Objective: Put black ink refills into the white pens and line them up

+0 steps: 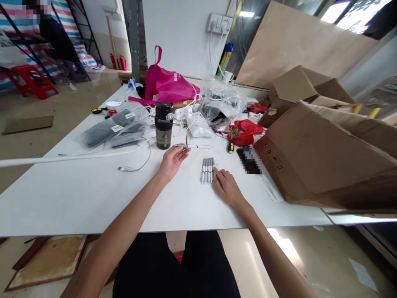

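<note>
The right hand lies flat and open on the white tabletop, fingertips touching a row of grey pens. The left hand is open, palm up, holding nothing, near one more pen and a black bottle.

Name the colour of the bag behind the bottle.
Bright pink bag, seen in the head view.

A white desk is seen. The pens are coloured grey and white. A black bottle with yellow lettering, a magenta bag, a red bag and brown cardboard boxes are shown. A red stool is backed by pink, blue and white stripes.
</note>
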Available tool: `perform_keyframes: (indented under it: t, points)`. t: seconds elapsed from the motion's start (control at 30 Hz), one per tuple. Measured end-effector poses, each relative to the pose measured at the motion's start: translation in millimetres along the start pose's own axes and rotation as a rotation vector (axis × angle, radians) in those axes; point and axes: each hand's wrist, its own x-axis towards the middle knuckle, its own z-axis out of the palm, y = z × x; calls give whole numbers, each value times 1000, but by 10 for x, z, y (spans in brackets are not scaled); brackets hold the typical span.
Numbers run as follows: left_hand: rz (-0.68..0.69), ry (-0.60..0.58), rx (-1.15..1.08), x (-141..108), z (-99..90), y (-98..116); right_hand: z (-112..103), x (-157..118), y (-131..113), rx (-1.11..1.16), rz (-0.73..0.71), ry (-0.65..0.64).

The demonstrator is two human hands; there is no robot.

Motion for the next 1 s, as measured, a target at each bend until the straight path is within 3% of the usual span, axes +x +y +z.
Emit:
perform_keyframes:
  t: [0.27,0.37,0.5,0.57,0.67,0.73,0.87,1.0]
  points:
    - [36,-116,31,-21,-4,39,-17,-30,-26,64,1,30]
    - [38,-132,55,-19,-16,38,-66,16,-71,134,43,143]
    - [49,-138,137,-24,-14,18,-170,397,-255,305,16,325]
    - [59,-135,170,-20,-3,3,-195,711,-372,321,-47,285]
    - [87,-104,169,5,8,-5,-143,1153,-474,331,-151,109]
    - [89,-65,161,26,1,3,-59,1335,-460,325,-152,151]
    - [31,-18,176,56,-46,4,108,1384,-284,267,-113,378]
    - [34,20,149,64,-58,-56,152,1259,-170,197,-182,364]
